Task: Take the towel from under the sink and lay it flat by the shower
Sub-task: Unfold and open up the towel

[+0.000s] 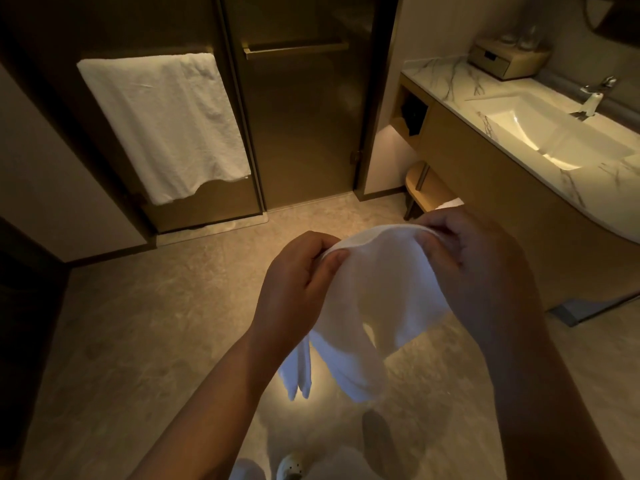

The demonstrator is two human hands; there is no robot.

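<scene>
- Towel [374,299] is out from under the sink [554,133], hanging mid-room, bunched.
- Left hand [298,282] and right hand [474,261] each pinch its top edge.
- Left to do, I'd say: spreading it flat by the far shower door [304,133].

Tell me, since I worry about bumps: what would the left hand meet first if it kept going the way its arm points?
Likely the towel that the left hand already pinches; beyond it, probably the right hand, though depth is unclear.
</scene>
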